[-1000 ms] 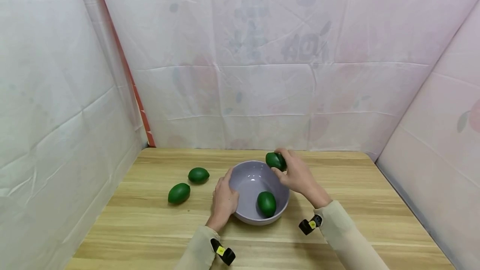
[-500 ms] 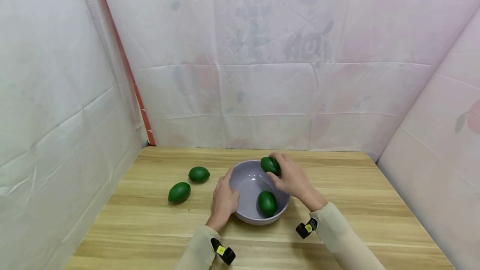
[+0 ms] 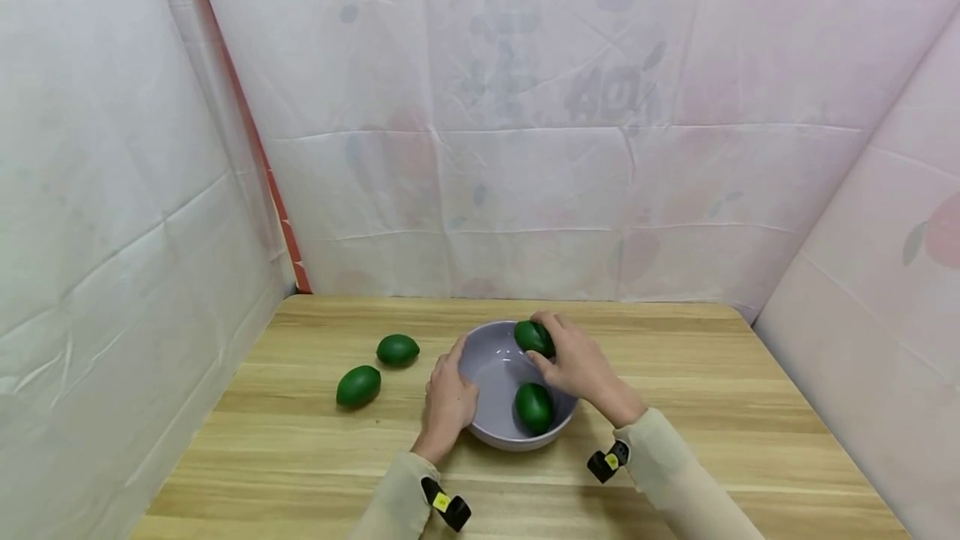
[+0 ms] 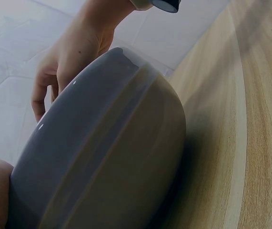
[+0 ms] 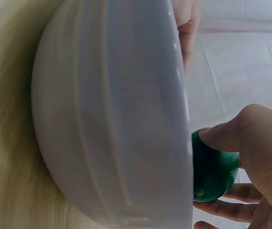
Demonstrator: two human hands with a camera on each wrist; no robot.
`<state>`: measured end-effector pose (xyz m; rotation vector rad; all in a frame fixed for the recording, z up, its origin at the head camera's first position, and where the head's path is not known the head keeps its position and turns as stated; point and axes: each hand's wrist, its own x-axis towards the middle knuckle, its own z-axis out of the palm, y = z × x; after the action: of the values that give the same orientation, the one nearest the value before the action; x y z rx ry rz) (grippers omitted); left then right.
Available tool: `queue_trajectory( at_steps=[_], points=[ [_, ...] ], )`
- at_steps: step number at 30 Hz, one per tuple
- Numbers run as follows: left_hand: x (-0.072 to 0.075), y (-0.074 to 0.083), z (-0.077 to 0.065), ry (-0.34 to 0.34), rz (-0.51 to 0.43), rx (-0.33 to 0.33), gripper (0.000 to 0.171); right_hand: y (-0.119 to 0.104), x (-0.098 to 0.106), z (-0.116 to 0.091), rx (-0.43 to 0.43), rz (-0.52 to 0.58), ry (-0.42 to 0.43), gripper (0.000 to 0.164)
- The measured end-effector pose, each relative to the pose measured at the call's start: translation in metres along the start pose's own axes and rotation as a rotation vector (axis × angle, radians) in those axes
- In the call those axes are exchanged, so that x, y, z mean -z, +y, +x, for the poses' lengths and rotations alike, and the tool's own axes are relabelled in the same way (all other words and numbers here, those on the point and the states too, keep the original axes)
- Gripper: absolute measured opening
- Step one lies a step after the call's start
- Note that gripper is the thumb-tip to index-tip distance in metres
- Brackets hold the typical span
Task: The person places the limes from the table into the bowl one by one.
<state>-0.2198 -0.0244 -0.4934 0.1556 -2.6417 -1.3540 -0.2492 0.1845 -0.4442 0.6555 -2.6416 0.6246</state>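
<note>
A lilac-grey bowl (image 3: 491,382) stands on the wooden table, with one lime (image 3: 533,407) lying inside it. My left hand (image 3: 452,394) grips the bowl's left side at the rim. My right hand (image 3: 577,361) holds a second lime (image 3: 532,338) between thumb and fingers, over the far right part of the bowl. In the right wrist view that held lime (image 5: 214,169) shows just past the rim, partly hidden by the bowl wall (image 5: 126,119). The left wrist view shows the bowl's outside (image 4: 112,138) close up.
Two more limes, one nearer (image 3: 358,387) and one farther back (image 3: 397,350), lie on the table (image 3: 300,457) left of the bowl. Pale printed cloth (image 3: 525,190) hangs behind the table and on both sides.
My right hand has carried its lime leftward and slightly nearer, from beside the far right rim to over the bowl's inside. The left hand and bowl have stayed in place.
</note>
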Motion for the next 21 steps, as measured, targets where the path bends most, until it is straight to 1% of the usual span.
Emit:
queue_trajectory(
  at_steps=[6,15,21],
  points=[
    [0.0000,0.0011,0.0003,0.002,0.000,0.011,0.077,-0.0010,-0.0030,-0.0017,0.016,-0.012,-0.008,0.054],
    [0.0008,0.0019,-0.0001,0.006,0.003,0.005,0.077,-0.0016,-0.0069,-0.0044,0.048,-0.014,-0.009,0.055],
    [0.0009,0.0028,-0.0004,0.001,0.002,0.007,0.077,-0.0020,-0.0095,-0.0067,0.051,-0.031,-0.017,0.055]
  ],
)
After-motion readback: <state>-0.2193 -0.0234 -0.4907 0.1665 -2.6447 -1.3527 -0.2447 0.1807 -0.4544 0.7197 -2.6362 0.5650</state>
